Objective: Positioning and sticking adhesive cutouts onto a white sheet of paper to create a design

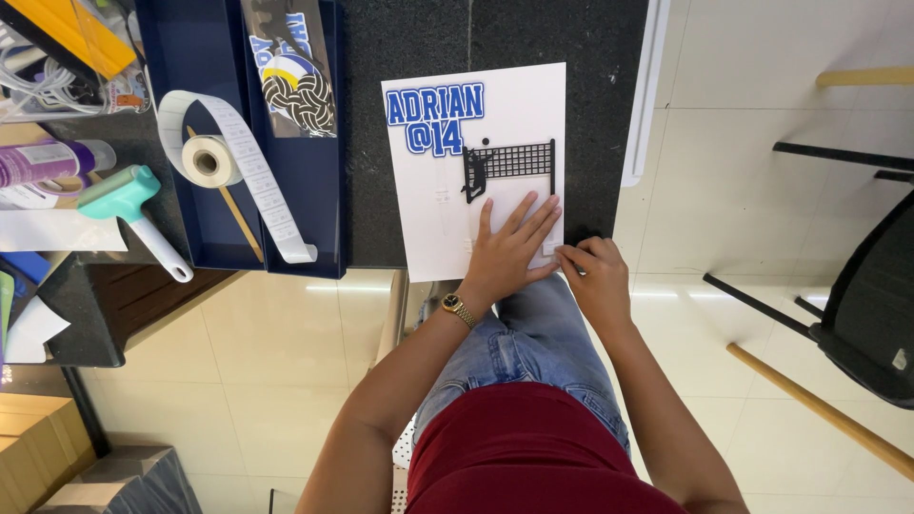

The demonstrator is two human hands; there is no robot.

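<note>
1. Head view, progress: white card sheet [447,224] lies at frame centre on the dark speckled counter [409,38]. Blue-and-white cut-out lettering [435,118] sits at its upper left; black volleyball-net cut-out with player silhouette [507,167] just right of and below it. Both look placed. Lower half of the sheet is bare.
2. Left hand [506,252]: flat on the sheet's lower right, fingers spread, pressing down just below the net. Gold wristwatch [458,306] on that wrist.
3. Right hand [594,276]: at the sheet's lower right corner, fingertips curled and pinched at the edge; can't tell what they hold, too small.
4. Materials: sheet is matte and stiff-looking; lettering is layered card; net is a thin, fine lattice.
5. Left of the sheet: navy tray [205,219] holding a white label roll [211,160] with its strip trailing and a thin wooden stick [238,217].
6. Far left: teal brayer roller [124,195] with white handle.
</note>
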